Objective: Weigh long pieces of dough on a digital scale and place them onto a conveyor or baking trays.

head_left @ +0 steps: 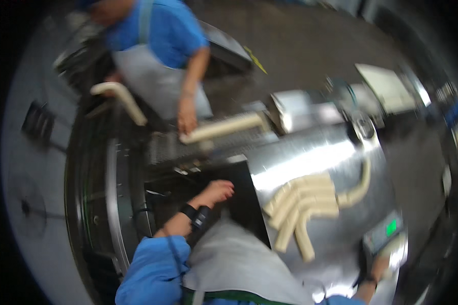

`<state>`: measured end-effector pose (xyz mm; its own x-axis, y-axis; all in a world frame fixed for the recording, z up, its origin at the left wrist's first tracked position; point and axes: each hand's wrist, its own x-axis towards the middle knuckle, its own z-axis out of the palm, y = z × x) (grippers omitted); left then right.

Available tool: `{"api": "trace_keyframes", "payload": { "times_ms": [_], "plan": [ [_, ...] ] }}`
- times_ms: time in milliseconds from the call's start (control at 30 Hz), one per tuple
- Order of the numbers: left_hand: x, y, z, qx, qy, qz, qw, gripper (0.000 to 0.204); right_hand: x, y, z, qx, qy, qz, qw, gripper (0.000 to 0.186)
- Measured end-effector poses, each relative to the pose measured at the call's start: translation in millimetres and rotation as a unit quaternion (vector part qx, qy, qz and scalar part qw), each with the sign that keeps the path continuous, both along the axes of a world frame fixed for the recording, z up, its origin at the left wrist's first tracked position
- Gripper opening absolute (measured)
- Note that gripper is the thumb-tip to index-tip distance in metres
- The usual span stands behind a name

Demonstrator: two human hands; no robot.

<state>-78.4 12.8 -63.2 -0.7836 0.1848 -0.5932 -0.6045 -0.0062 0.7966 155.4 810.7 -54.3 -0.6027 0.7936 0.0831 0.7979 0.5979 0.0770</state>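
My left hand (220,190) hangs over a dark gap beside the metal table, its fingers curled in and no object visible in them. At the table's right edge, my right hand (380,265) is blurred beside a scale (383,235) with a lit green display. A pale shape (395,252) touches or lies by that hand; I cannot make out whether it is held. Several pale dough strips (308,201) lie side by side on the steel table (336,249), and a curved strip (359,190) trails off them to the right.
Across from me a co-worker in a blue shirt (173,30) and pale apron has a hand on a long dough roll (229,127) on a mesh conveyor (163,149). Another bent dough roll (124,99) hangs at that person's other hand. Machinery (310,112) stands beyond the table.
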Motion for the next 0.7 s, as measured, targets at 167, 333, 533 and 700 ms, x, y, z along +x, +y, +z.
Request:
{"api": "trace_keyframes", "payload": {
  "times_ms": [167,333,533,700],
  "plan": [
    [-1.7,10.5,19.3,-0.030,-0.085,0.031,0.995,0.035,-82.8,-127.1,4.8,-0.242,0.125,0.149,0.951,0.062],
    [-46.3,80.3,-4.0,-0.021,-0.037,-0.136,0.990,0.044,-106.9,-325.6,7.5,-0.357,0.073,0.255,0.896,0.081],
    [-65.2,157.0,-31.9,-0.060,0.086,-0.192,0.976,0.075,-131.3,-447.4,3.4,-0.249,0.006,0.222,0.943,0.126],
    [-46.5,167.1,-7.6,-0.218,0.164,-0.259,0.927,0.065,-153.2,-451.3,21.3,-0.256,0.005,0.222,0.941,0.121]
  ]
}}
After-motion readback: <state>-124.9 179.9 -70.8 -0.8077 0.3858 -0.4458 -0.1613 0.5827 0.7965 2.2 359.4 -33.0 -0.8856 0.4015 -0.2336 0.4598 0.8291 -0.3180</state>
